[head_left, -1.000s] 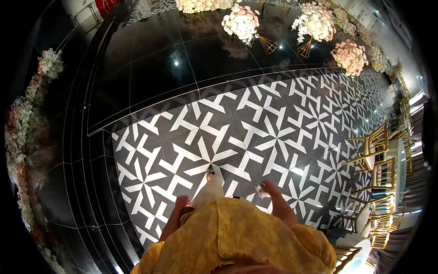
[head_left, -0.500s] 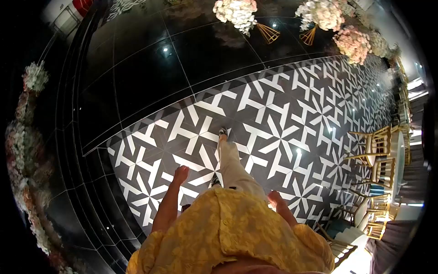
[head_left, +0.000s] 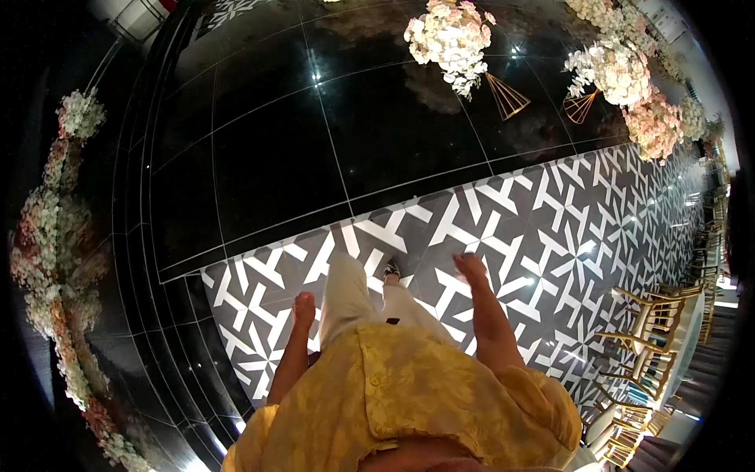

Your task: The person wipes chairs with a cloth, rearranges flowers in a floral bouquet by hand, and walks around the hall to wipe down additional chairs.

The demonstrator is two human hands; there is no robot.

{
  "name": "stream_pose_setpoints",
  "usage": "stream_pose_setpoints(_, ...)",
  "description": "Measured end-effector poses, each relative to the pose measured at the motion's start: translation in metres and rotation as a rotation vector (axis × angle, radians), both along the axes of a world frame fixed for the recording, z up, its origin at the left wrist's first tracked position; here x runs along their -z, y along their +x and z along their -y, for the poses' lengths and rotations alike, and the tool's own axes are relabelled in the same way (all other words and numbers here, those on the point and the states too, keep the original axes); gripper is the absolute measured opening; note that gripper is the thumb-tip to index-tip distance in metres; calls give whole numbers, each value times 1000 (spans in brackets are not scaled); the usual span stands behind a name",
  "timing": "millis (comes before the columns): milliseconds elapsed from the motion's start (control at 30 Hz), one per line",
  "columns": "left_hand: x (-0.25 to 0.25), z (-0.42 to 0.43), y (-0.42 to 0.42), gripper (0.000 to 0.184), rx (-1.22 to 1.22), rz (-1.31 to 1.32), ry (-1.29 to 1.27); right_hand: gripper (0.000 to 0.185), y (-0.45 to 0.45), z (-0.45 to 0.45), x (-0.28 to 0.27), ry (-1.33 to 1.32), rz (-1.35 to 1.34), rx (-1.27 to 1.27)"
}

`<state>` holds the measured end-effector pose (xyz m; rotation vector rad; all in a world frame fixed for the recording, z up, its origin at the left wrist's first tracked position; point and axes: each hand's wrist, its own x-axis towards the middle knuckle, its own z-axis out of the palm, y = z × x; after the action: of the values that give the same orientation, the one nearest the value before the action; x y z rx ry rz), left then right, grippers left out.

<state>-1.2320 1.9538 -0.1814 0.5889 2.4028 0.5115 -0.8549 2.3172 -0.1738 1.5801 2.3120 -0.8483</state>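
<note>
As I watch remotely, a slanting gold stand (head_left: 507,100) under pale blooms (head_left: 448,41) lies ahead, nearer the right hand (head_left: 471,269) than the left hand (head_left: 303,305); finger spacing I cannot tell.

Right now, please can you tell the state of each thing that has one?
Left hand: out at the side, grip unclear
Right hand: out in front, grip unclear
Yellow shirt: worn, front closed
Black tiled floor: glossy, reflecting lights
White flower arrangement: brightly lit
Wooden chairs: upright
</note>
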Motion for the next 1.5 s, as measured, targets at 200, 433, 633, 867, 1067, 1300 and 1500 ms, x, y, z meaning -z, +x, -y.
stream_pose_setpoints(200,-2,-100,-56,32,-7,-237,242,41,-182,-124,1,-328,-319,134)
stream_pose_setpoints(433,73,-177,-170,34,-27,133,-45,15,-311,-345,-23,-432,-713,226)
stream_pose_setpoints(633,22,-314,-274,30,190,11,-141,23,-304,-498,-116,-5,-576,540)
stream_pose_setpoints(867,-93,-515,-287,31,-354,662,222,17,-168,-330,-71,-29,165,-130)
stream_pose_setpoints(1067,-102,-581,-280,35,42,606,137,17,-83,-211,-59,-312,337,83)
stream_pose_setpoints(1300,-61,-644,-329,29,396,352,-130,22,-137,-402,-70,-190,54,289)
stream_pose_setpoints(1500,-178,-769,-351,26,-222,547,1,31,-287,-688,-62,-165,-292,621)
